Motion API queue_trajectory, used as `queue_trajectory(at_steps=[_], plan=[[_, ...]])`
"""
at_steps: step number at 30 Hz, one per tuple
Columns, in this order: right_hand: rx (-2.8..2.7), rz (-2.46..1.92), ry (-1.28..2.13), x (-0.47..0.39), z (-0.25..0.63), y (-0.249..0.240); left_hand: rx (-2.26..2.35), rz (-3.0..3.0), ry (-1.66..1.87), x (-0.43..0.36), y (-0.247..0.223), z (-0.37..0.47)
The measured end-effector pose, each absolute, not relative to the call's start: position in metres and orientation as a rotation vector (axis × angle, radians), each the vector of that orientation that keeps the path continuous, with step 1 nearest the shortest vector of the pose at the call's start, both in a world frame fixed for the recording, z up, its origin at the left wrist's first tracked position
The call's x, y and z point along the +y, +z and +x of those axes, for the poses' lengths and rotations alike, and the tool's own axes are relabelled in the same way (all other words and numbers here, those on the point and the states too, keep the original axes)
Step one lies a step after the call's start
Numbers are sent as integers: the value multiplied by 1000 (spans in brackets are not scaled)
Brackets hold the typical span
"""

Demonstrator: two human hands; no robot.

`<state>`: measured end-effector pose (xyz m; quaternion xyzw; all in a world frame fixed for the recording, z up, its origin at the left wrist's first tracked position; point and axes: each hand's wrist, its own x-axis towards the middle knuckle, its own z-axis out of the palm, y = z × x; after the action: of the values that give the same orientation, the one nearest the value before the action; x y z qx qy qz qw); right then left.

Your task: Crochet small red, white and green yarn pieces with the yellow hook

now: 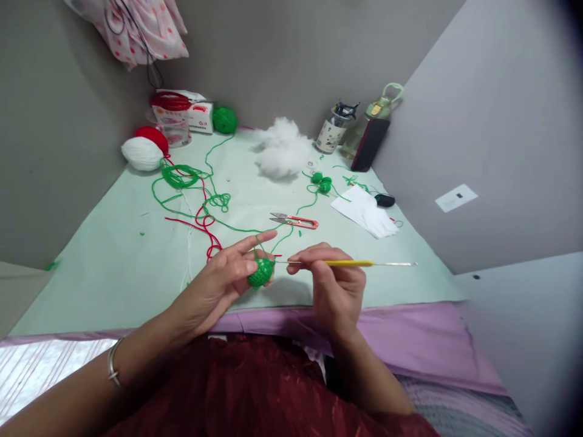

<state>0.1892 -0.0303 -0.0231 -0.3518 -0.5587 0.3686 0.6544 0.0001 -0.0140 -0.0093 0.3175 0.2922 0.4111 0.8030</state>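
My left hand (228, 276) pinches a small green crocheted piece (261, 272) over the table's near edge, its index finger stretched out with green yarn looped round it. In my right hand (336, 282) is a crochet hook (350, 263) with a yellow handle, held level like a pencil. The hook's thin left end reaches the right side of the green piece; its other metal end points right. Just beyond my hands lie thread snips (296, 221) with orange handles, beside the green yarn.
Loose green yarn (180, 176) and red yarn spread at left, near white (142, 153) and red balls. White stuffing (282, 149) sits at the back centre. Small green pieces (324, 184), white paper (364, 211), a pen cup (332, 130), a phone (370, 144) and a bottle stand right.
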Motion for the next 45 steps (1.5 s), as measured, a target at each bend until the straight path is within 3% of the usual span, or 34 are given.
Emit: queue_trajectory(at_steps=[9, 18, 27, 34, 39, 45], plan=[[-1078, -707, 1209, -24, 190, -19, 532, 698, 782, -11, -10, -1], [-1502, -809, 760, -30, 186, -22, 706, 975, 849, -11, -13, 0], [-1186, -722, 1150, -24, 186, -34, 900, 1243, 880, -10, -8, -3], [-1288, -709, 1139, -25, 192, -27, 913, 1286, 858, -11, -6, -3], [-1614, -783, 851, -28, 198, -17, 965, 1301, 861, -10, -7, -3], [-2082, -818, -42, -36, 193, -19, 1005, 1272, 1048, -21, -18, 6]])
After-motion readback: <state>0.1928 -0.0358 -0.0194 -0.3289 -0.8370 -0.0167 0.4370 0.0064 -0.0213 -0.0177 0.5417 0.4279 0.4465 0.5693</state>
